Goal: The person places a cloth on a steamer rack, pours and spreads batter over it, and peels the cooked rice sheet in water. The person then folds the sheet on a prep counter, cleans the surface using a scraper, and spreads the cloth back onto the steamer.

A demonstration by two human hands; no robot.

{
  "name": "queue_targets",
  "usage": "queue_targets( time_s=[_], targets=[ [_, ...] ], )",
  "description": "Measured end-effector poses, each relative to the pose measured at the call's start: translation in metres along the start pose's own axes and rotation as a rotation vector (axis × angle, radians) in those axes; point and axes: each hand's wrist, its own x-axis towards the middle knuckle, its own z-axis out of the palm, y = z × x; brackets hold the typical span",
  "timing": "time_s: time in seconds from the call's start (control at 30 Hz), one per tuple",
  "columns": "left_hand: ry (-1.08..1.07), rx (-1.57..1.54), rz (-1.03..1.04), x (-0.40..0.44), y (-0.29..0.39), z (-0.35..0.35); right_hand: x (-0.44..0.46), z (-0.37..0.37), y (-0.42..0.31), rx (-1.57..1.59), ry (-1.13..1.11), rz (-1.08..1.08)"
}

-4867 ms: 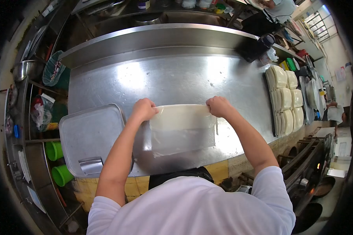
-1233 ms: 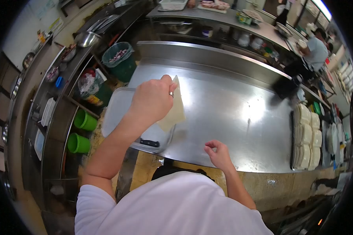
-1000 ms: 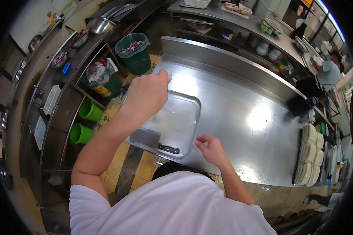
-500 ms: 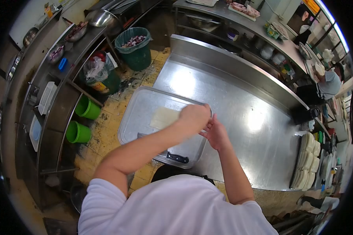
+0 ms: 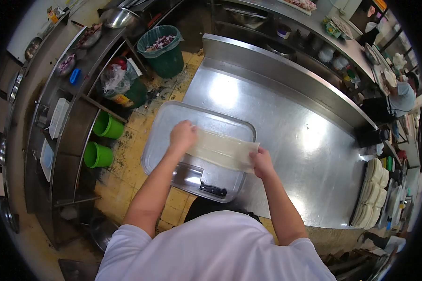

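A pale, thin sheet of dough (image 5: 222, 149) stretches between my hands above the metal tray (image 5: 155, 126). My left hand (image 5: 183, 136) pinches its left end, fingers closed. At the other end, my right hand (image 5: 261, 163) grips the edge near the tray's right rim. The sheet looks slightly blurred and hides part of the tray beneath. A broad-bladed knife (image 5: 213, 189) with a black handle lies in the tray on the side nearest me.
The tray rests on a steel table (image 5: 286, 164) with a raised back edge. At the table's right end stands a tray of several pale folded pieces (image 5: 370, 194). Green buckets (image 5: 98, 155) and a lined bin (image 5: 166, 61) stand left. Another person (image 5: 398, 100) is at the far right.
My hands were close together over the tray's right side. My left hand has moved left, and the dough sheet now spans between both hands.
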Motion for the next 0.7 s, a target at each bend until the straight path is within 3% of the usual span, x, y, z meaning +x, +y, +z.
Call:
queue_targets(
  time_s=[0.1,0.23,0.7],
  targets=[
    [-0.082,0.086,-0.108,0.003,-0.035,0.002,0.007,-0.001,0.006,-0.176,0.021,-0.060],
    [-0.183,-0.018,-0.235,0.005,-0.039,0.005,0.000,0.007,0.000,-0.324,0.058,-0.118],
    [-0.208,-0.023,-0.226,0.007,-0.034,0.006,0.002,0.003,0.012,-0.351,0.078,-0.162]
  ],
)
